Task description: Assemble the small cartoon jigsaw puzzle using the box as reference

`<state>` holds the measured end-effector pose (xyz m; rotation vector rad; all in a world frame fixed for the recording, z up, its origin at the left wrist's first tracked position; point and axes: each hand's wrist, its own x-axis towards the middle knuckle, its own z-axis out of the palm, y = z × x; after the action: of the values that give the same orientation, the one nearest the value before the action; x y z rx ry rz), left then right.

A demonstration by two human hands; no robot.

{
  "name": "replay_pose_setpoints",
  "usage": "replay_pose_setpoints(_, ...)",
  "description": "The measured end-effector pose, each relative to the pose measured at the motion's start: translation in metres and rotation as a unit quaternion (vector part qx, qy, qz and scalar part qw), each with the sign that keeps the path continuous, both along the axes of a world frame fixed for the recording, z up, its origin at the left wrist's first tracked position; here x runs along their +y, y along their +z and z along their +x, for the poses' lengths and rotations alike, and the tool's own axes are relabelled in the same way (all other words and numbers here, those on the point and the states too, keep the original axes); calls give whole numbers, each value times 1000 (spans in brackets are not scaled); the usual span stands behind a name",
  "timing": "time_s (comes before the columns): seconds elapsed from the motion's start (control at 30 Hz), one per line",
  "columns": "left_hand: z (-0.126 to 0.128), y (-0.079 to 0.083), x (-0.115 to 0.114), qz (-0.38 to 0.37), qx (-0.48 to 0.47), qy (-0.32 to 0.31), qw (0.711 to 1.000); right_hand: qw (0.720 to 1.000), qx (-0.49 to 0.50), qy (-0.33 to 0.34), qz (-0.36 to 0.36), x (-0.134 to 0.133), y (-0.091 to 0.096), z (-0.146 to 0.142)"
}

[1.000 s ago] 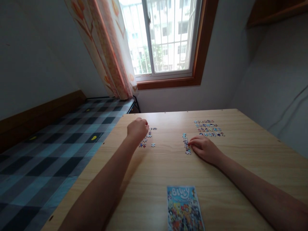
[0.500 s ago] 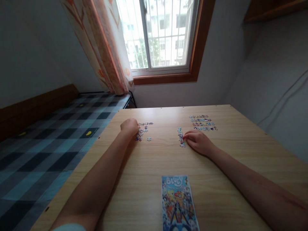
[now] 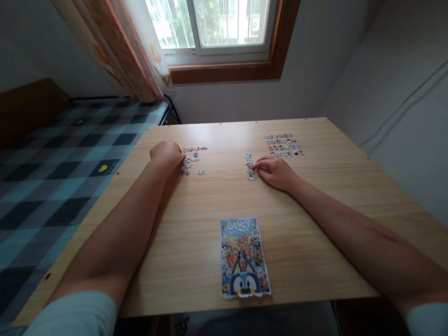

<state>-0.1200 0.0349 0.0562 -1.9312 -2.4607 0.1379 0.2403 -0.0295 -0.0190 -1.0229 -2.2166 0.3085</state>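
Note:
My left hand rests on the wooden table, fingers curled at a small cluster of loose puzzle pieces; whether it holds one is hidden. My right hand lies on the table with fingertips pinched against a short joined column of puzzle pieces. A larger group of pieces sits at the far right of the table. A colourful puzzle reference card lies near the front edge between my forearms.
A bed with a blue and black checked cover runs along the table's left side. Behind the table are a window with a wooden frame and an orange patterned curtain. A grey wall stands at the right.
The view has tilted downward, showing the table's front edge. My left hand has come down from above the left pieces onto the table beside them. My right hand stays at the column.

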Motion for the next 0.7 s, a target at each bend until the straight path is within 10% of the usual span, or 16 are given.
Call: replay_pose_setpoints(0.7,-5,27,-2,4,-92,-58,994,1000,12,2,0,2,-2,-3)
